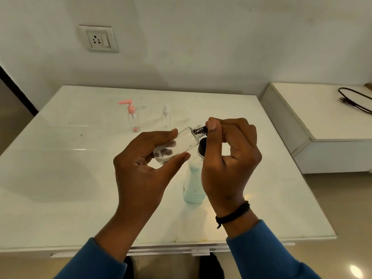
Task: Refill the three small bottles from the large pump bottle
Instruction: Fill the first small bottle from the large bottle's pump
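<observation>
Head view: the left hand (141, 168) holds a small clear bottle (177, 144) tilted, neck up to the right, its grip curled round the body with thumb below and fingers on top. The right hand (229, 158) has its grip pinched on the black cap (201, 130) at that bottle's threaded neck; whether the cap is on or off the threads I cannot tell. Directly below the held bottle stands the large bottle (193, 188) on the white desk (60, 178), part filled with pale green liquid, its black top just under the right thumb. Beyond the large bottle and to its left a small bottle with a pink pump (132, 117) stands upright; just right of that, also beyond the large bottle, is another small clear bottle (165, 116), faint against the desk. A black band (233, 214) circles the right wrist, and both sleeves are blue. Far right of the large bottle, a black cable (354, 99) lies on a lower white cabinet (322, 127). A wall socket (98, 39) sits above, to the left.
</observation>
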`<state>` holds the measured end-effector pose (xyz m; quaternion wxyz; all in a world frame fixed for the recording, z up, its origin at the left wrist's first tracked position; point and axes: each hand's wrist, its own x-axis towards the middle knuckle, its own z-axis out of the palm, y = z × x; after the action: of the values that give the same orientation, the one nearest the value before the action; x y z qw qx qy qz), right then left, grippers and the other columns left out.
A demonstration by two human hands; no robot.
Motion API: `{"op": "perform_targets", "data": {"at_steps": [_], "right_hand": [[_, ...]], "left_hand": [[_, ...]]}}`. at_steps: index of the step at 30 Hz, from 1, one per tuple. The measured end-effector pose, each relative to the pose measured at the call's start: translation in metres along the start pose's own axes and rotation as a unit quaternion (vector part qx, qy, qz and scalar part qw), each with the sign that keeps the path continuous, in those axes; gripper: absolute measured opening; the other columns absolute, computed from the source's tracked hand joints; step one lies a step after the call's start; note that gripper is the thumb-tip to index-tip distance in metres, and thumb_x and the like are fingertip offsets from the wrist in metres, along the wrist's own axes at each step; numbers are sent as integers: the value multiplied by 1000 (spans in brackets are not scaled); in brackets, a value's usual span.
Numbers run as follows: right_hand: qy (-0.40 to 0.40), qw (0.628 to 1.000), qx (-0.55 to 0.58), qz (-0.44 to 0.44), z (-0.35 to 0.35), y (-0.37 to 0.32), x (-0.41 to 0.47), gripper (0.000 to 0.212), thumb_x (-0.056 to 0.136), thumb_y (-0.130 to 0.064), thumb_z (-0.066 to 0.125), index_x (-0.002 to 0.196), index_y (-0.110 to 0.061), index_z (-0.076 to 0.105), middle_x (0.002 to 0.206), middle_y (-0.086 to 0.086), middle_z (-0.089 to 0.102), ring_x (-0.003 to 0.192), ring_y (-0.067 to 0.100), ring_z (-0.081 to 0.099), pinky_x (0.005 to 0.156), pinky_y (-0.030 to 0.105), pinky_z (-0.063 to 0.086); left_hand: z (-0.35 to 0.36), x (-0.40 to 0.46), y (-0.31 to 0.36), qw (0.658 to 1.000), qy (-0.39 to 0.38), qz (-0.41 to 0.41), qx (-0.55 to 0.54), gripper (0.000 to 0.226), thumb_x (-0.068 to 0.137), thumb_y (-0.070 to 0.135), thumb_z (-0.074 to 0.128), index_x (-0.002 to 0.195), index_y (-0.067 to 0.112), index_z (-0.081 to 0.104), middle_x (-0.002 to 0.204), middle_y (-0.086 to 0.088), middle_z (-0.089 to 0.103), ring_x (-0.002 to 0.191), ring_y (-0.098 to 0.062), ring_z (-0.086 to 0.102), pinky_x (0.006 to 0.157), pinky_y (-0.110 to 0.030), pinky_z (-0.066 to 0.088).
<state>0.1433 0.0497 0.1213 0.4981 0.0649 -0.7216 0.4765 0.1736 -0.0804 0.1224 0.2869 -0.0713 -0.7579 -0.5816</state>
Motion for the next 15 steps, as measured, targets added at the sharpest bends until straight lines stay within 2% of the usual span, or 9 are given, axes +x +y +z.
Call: {"op": "perform_targets", "data": {"at_steps": [5,10,15], "right_hand": [[-2,1000,5,-4,0,8,-4,25,98,-13,58,81,-1,72,81,4,68,76,24,59,62,52,46],[0,1000,-1,-11,0,2,2,27,97,-14,58,76,-2,70,76,3,66,74,20,56,63,44,45],[-8,1000,-5,-23,-1,9,-3,27,98,-14,58,78,-1,71,81,5,69,75,24,58,64,47,44]], "left_hand": [[0,-1,-2,1000,-6,3,3,44,73,19,87,113,9,73,105,2,74,97,-17,72,85,-21,57],[-1,0,0,1000,-2,7,4,43,72,20,87,112,10,73,105,8,73,98,-7,70,85,-12,53],[1,-1,-2,1000,-4,2,-2,44,72,18,88,113,8,73,105,2,74,97,-16,72,85,-19,56]]}}
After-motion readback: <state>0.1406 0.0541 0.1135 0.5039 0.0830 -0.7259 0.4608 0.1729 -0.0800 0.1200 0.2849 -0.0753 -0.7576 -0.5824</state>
